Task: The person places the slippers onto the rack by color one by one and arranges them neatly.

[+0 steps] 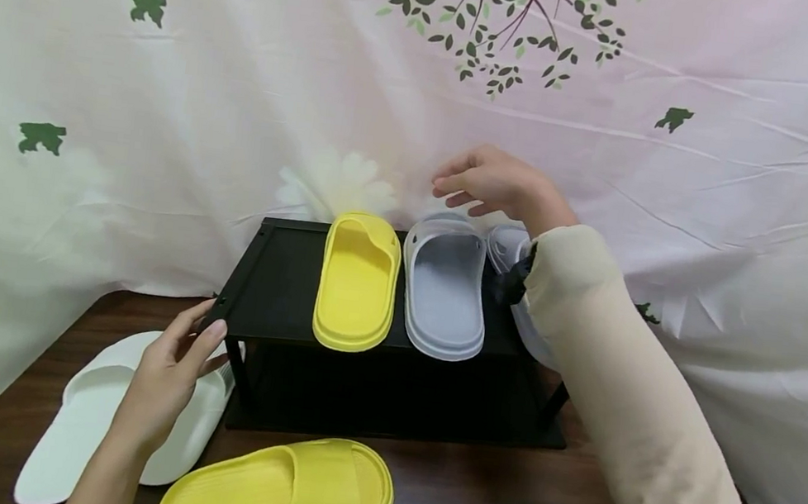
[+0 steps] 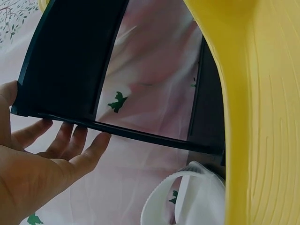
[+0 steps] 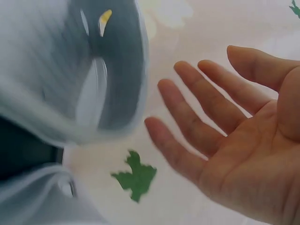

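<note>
A black two-tier shoe rack (image 1: 276,287) stands on the floor. My left hand (image 1: 169,375) holds its near left corner, thumb on one edge and fingertips along the side bar, as the left wrist view shows. My right hand (image 1: 498,181) hovers behind the rack's back edge, fingers spread and palm bare in the right wrist view. On the top shelf, a yellow shoe (image 1: 357,288) sits left of a grey clog (image 1: 447,290). A second grey clog (image 1: 505,245) is at the right end, partly hidden by the right sleeve.
A yellow slide (image 1: 332,485) lies on the brown floor (image 1: 481,494) in front of the rack. White slippers (image 1: 82,415) lie at left, partly behind my left forearm. Behind the rack hangs a pale curtain (image 1: 242,100) with leaf prints.
</note>
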The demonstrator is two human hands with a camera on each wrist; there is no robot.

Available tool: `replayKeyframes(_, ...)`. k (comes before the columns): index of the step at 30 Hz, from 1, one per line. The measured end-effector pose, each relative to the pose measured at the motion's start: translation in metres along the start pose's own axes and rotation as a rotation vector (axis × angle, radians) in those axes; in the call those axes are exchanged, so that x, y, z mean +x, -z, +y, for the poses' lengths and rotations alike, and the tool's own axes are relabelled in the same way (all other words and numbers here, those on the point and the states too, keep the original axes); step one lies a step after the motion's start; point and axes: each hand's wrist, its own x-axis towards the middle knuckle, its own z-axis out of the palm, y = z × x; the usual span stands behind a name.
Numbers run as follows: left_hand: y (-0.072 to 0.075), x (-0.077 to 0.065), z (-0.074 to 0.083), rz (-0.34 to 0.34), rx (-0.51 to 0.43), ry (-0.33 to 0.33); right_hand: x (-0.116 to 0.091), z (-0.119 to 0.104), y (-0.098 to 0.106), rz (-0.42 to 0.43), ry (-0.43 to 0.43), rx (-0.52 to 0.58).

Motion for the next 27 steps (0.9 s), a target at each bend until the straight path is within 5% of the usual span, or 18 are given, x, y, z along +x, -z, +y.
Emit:
replayKeyframes(11, 0.004, -0.005, 0.008, 0.040, 0.197, 0.108, -0.042, 0.019, 0.018, 0.111, -0.010, -0.225)
replayKeyframes(17, 0.005, -0.003, 0.013, 0.026, 0.258, 0.145, -0.062, 0.036, 0.027, 0.134, -0.027, -0.251)
replayKeyframes(27, 0.010, -0.011, 0.021, 0.161, 0.321, 0.015, -0.098, 0.075, 0.028, 0.239, 0.017, -0.324)
